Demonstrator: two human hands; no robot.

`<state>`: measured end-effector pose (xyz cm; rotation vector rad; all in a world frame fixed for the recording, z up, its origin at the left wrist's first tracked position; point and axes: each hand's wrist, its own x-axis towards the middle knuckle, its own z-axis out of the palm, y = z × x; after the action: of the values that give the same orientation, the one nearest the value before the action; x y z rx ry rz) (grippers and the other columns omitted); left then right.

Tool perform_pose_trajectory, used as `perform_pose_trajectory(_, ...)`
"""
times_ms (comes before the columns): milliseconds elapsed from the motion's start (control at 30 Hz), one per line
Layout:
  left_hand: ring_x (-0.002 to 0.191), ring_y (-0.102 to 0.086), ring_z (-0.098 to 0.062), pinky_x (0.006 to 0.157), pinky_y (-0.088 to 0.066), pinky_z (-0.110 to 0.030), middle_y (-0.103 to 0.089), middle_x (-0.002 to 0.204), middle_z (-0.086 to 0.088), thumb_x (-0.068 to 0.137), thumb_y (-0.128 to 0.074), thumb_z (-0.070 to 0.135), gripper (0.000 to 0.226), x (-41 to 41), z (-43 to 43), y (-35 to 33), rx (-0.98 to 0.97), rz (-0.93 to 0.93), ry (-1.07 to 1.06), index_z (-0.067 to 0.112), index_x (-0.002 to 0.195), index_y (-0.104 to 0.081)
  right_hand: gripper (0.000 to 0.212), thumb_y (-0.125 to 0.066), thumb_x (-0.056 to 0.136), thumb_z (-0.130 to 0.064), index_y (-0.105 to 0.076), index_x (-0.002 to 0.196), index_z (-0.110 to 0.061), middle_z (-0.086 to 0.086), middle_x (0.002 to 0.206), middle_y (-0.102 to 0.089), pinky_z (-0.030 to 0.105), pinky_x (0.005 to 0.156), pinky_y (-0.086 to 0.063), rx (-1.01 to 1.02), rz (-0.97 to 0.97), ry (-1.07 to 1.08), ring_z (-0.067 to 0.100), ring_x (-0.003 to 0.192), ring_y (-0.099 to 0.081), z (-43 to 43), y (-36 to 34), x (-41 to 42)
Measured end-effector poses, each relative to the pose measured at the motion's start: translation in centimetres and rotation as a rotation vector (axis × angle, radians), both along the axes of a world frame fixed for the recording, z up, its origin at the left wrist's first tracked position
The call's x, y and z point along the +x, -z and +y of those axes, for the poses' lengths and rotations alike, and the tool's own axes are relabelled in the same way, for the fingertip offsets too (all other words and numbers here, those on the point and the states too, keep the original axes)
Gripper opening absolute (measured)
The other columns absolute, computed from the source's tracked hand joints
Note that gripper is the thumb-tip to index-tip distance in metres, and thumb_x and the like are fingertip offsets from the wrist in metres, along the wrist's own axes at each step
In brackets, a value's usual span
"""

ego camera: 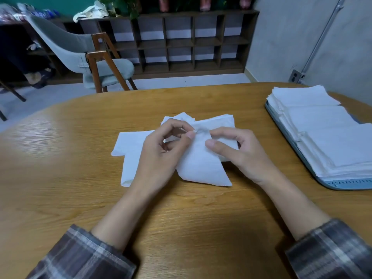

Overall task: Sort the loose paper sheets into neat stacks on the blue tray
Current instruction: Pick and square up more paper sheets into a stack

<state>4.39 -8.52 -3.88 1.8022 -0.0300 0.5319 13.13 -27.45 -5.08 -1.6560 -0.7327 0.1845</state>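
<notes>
At mid-frame the top edge of a thin, soft white paper sheet [201,162] is pinched by the left hand [161,152] and the right hand [239,150], thumbs against forefingers. More loose white sheets [130,146] lie beneath on the oval wooden table [70,178]. Such limp, light, tearable paper is best taken by its corners. Neat stacks [322,133] already fill the blue tray [350,183] at right.
</notes>
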Motion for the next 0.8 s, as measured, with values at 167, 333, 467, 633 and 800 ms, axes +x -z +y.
perform_pose_trajectory(167,0.063,-0.051,0.000,0.063,-0.038,-0.021,-0.060,0.068,0.015,0.094,-0.068,0.042,0.030,-0.3,-0.4,-0.4,-0.098,0.146,0.015,0.026,0.119,-0.065,0.006,-0.077,0.095,-0.018,-0.080,0.091,-0.015,-0.013,0.092,-0.079,0.013,0.082,-0.048,0.011,0.044,0.092,0.000,0.091,-0.071,0.2,0.2,0.2)
perform_pose_trajectory(333,0.099,-0.078,-0.022,0.087,-0.062,-0.040,-0.078,0.114,-0.003,0.086,-0.083,0.017,0.063,-0.3,-0.4,-0.1,-0.224,0.290,0.199,0.032,0.137,-0.050,0.012,-0.080,0.094,-0.030,-0.082,0.099,-0.019,-0.006,0.106,-0.080,0.037,0.101,-0.054,0.096,0.160,0.290,0.012,0.107,-0.073,0.0,0.4,1.0)
perform_pose_trajectory(467,0.071,-0.076,-0.014,0.059,-0.058,-0.026,-0.072,0.094,-0.005,0.091,-0.078,0.005,0.051,-0.1,0.0,-0.3,-0.200,0.176,0.028,0.026,0.131,-0.055,0.011,-0.080,0.093,-0.027,-0.081,0.096,-0.017,0.005,0.108,-0.081,0.047,0.105,-0.052,0.185,0.270,0.267,0.025,0.108,-0.074,-0.2,0.4,1.3)
perform_pose_trajectory(633,0.079,-0.075,-0.032,0.068,-0.059,-0.041,-0.079,0.096,-0.009,0.090,-0.082,0.013,0.040,-0.1,1.8,-0.7,-0.211,0.038,-0.189,0.020,0.125,-0.063,0.016,-0.077,0.091,-0.024,-0.079,0.106,-0.018,0.003,0.116,-0.079,0.045,0.103,-0.051,0.149,0.324,0.102,0.025,0.112,-0.073,-0.2,0.1,0.9)
perform_pose_trajectory(800,0.081,-0.074,-0.010,0.071,-0.056,-0.023,-0.081,0.086,-0.003,0.090,-0.082,0.008,0.030,0.2,2.5,-1.1,-0.123,0.079,-0.059,0.017,0.115,-0.070,0.046,-0.081,0.089,-0.024,-0.067,0.132,-0.023,0.001,0.127,-0.074,0.037,0.098,-0.052,0.126,0.322,-0.033,0.023,0.116,-0.070,0.0,-0.2,0.5)
